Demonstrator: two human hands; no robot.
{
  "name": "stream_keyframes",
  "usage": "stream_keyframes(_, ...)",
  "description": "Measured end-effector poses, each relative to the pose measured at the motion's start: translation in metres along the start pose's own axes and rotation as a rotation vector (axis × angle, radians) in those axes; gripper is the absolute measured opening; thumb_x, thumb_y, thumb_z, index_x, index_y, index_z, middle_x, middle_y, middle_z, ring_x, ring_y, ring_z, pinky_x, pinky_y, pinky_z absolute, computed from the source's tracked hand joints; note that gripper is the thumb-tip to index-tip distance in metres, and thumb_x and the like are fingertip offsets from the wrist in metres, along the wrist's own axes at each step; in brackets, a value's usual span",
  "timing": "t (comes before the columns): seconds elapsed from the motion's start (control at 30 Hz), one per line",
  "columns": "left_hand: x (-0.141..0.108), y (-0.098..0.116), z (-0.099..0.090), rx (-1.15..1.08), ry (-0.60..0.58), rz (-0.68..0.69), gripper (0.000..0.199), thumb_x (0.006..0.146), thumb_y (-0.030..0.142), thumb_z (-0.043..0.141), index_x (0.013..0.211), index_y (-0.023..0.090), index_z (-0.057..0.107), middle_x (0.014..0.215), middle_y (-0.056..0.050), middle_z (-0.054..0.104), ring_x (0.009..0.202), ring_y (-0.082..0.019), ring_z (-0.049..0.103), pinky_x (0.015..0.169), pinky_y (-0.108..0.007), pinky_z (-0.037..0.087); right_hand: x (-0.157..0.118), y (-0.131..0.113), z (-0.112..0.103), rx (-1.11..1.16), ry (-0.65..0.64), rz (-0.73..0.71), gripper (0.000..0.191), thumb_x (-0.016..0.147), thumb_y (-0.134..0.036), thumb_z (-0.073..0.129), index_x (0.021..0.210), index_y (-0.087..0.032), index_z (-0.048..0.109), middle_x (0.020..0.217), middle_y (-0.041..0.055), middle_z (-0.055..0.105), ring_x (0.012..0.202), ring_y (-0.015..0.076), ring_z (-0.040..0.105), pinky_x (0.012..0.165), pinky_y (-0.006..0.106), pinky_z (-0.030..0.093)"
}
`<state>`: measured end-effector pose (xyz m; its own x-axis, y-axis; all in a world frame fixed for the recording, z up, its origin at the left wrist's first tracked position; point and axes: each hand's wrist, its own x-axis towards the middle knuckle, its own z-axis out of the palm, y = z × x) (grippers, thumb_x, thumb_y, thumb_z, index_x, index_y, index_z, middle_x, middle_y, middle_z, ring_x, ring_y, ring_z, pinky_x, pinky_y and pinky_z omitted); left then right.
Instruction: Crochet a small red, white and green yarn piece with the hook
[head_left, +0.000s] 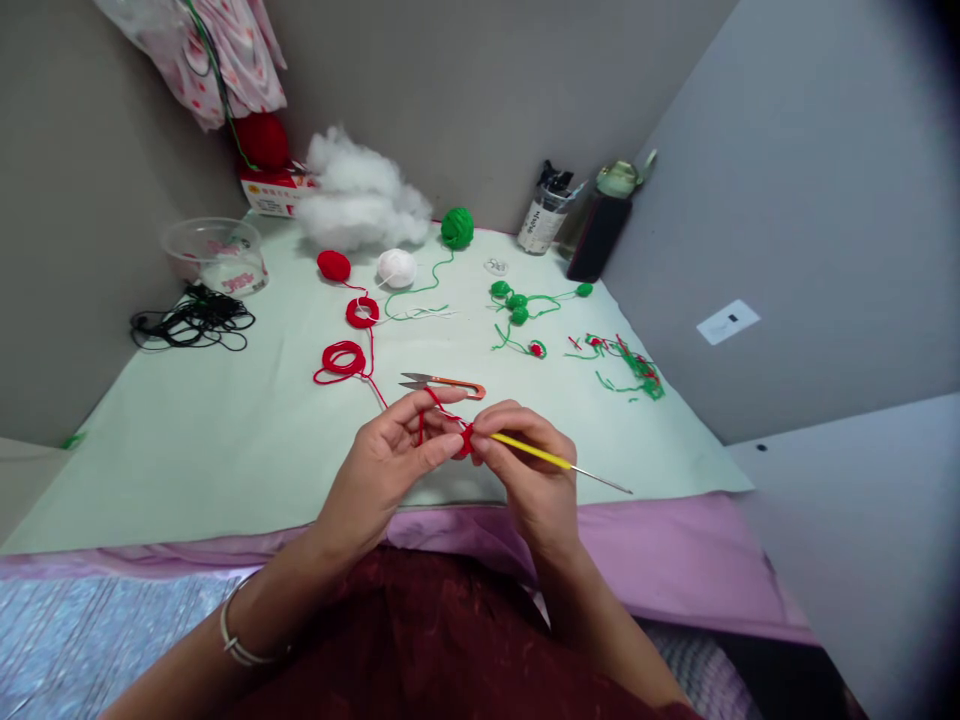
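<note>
My left hand [397, 440] pinches a small red crochet piece [466, 441] between thumb and fingers, with red yarn looped over the raised index finger. My right hand [529, 455] closes around a yellow-handled crochet hook [531, 450], its fingertips against the red piece. One metal end of the hook points out to the lower right; the other end is hidden at the piece. Just beyond my fingers lie orange-handled thread snips [450, 384]. From the left hand the red yarn runs back to a loose red coil [343, 360] on the table.
Behind are a red yarn ball [334, 266], a white yarn ball [396, 268], a green yarn ball [457, 229] and white stuffing [360, 195]. Small green crochet pieces [517, 305] and yarn scraps [641, 370] lie right. Black cord [196, 318] and a clear tub [217, 260] stand left.
</note>
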<state>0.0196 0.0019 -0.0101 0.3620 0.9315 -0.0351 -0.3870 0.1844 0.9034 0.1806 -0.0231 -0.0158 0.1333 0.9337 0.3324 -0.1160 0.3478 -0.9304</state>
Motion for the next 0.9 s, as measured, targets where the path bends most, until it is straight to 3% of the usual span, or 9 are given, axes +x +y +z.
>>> stream_keyframes(0.1,0.0008,0.0019,-0.0017,0.052,0.012,0.002,0.034,0.086,0.028,0.086,0.119,0.027,0.08,0.087,0.0,0.074,0.086,-0.016,0.068,0.085,-0.026,0.052,0.0,-0.001,-0.0008,-0.03,-0.018,-0.02,0.011,0.087,-0.015,0.079,0.091,-0.026,0.08,0.087,-0.0003,0.074,0.07,0.0117,0.066,0.069,0.028,0.058)
stream_keyframes(0.33,0.0013,0.0044,-0.0061,0.136,0.026,0.04,0.028,0.09,0.03,0.082,0.118,0.028,0.081,0.09,0.0,0.073,0.089,-0.015,0.067,0.086,-0.025,0.052,0.0004,0.0023,-0.0045,0.041,0.014,0.084,0.009,0.085,-0.017,0.081,0.087,-0.025,0.078,0.082,-0.0019,0.073,0.064,0.0101,0.064,0.062,0.025,0.053)
stream_keyframes(0.6,0.0037,0.0004,-0.0047,0.022,-0.028,-0.012,0.035,0.084,0.022,0.087,0.118,0.028,0.079,0.088,0.003,0.071,0.085,-0.011,0.066,0.083,-0.022,0.053,0.0005,0.0028,-0.002,0.051,0.017,0.065,0.014,0.086,-0.014,0.08,0.088,-0.027,0.079,0.086,-0.002,0.074,0.069,0.0101,0.064,0.065,0.025,0.052)
stream_keyframes(0.8,0.0024,0.0011,-0.0071,0.025,-0.089,-0.007,0.029,0.095,0.027,0.078,0.124,0.029,0.077,0.086,0.003,0.07,0.084,-0.01,0.066,0.086,-0.023,0.051,0.0001,0.0,-0.0015,-0.044,0.012,-0.008,0.017,0.087,-0.011,0.077,0.088,-0.028,0.08,0.087,-0.0015,0.073,0.074,0.0121,0.064,0.072,0.029,0.052)
stream_keyframes(0.9,0.0031,0.0022,-0.0069,0.037,-0.086,-0.018,0.032,0.092,0.026,0.08,0.124,0.027,0.076,0.085,0.003,0.07,0.083,-0.011,0.066,0.085,-0.023,0.051,0.0,-0.001,-0.0018,-0.072,0.007,-0.014,0.017,0.087,-0.011,0.077,0.089,-0.028,0.08,0.087,-0.0016,0.073,0.074,0.0123,0.064,0.074,0.031,0.052)
